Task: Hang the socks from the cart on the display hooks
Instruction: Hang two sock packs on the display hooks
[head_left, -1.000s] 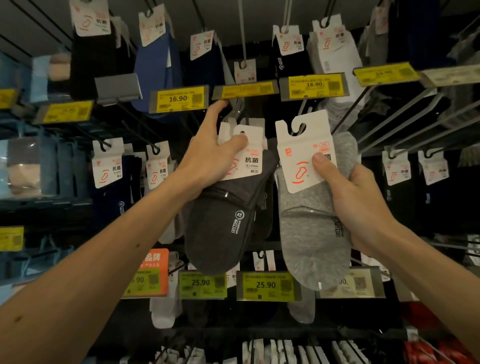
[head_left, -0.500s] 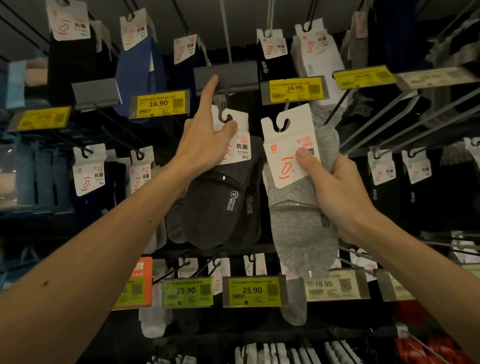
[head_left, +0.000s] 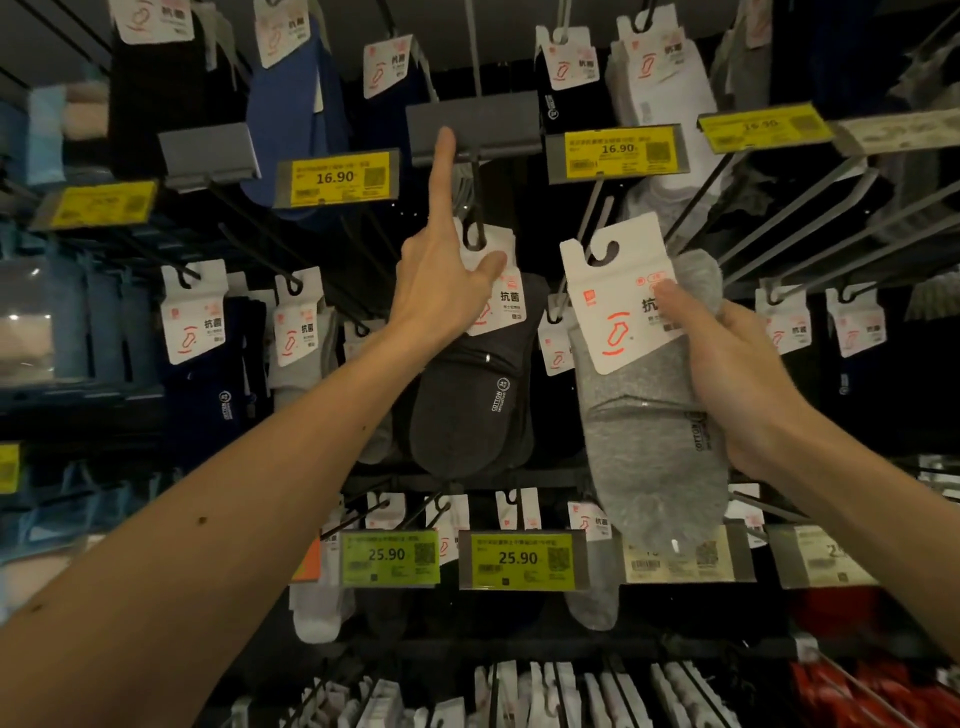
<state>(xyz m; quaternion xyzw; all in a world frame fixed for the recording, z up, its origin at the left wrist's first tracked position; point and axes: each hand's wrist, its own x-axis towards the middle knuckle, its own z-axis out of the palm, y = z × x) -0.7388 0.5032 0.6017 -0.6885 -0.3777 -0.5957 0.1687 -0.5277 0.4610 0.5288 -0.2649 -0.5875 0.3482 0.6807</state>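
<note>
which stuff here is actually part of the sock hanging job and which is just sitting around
Job:
light grey socks in right hand
dark grey socks pinched by left hand
hook at their card
raised price flap

Just there:
16.90 tag
25.90 tags
blue socks

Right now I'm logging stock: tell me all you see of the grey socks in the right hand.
The grey socks are light knit, toes down, topped by a white card with a red foot logo and hook cutout. The right hand grips them, thumb on the card. Whether they are hooked, I cannot tell.
</note>
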